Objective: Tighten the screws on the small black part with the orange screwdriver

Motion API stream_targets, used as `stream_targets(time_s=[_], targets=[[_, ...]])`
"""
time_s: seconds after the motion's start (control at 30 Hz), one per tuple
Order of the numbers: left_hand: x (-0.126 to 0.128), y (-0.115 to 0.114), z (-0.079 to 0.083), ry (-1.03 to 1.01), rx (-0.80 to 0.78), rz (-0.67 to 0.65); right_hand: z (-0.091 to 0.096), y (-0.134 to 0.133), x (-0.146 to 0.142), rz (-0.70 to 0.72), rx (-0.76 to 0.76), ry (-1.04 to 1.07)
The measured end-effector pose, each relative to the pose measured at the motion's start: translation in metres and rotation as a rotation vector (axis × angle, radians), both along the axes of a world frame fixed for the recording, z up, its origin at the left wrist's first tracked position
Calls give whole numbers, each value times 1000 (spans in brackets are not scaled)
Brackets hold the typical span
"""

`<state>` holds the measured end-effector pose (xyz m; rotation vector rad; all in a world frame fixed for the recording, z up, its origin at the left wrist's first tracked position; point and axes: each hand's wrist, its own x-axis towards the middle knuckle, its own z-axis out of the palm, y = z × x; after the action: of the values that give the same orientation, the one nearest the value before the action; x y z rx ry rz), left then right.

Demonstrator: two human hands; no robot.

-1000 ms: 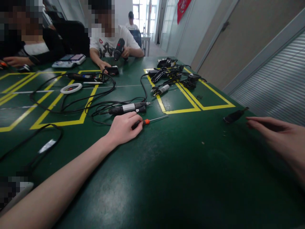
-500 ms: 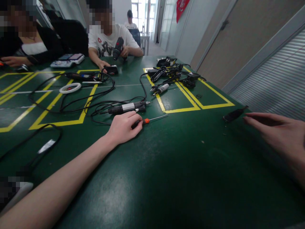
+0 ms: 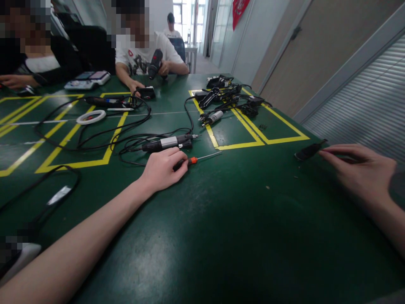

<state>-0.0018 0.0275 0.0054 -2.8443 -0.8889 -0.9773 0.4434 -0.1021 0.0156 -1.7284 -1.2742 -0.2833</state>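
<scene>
Green table [image 3: 221, 228] below, the left grip [image 3: 164, 169] holds 1 screwdriver [image 3: 193, 160] (orange-collared).

Dim room overall — far window [image 3: 190, 19] blown out. Glare on the green surface [image 3: 145, 253], lower left; lower right goes near-black. Black piece [image 3: 305, 153] by the right hand [image 3: 365, 171] loses detail. Wide-angle stretch at edges — pixelated patches upper and bottom left.
</scene>
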Motion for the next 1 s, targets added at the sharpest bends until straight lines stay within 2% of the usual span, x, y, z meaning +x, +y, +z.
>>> stream_targets(time_s=[0.43, 0.7, 1.0], targets=[[1, 0, 0, 12, -15, 13, -14, 6, 6, 25, 5, 50], [1, 1, 1, 18, 9, 8, -16, 8, 13, 66, 29, 31], [0, 0, 1, 27, -10, 15, -11, 6, 13, 105, -22, -81]])
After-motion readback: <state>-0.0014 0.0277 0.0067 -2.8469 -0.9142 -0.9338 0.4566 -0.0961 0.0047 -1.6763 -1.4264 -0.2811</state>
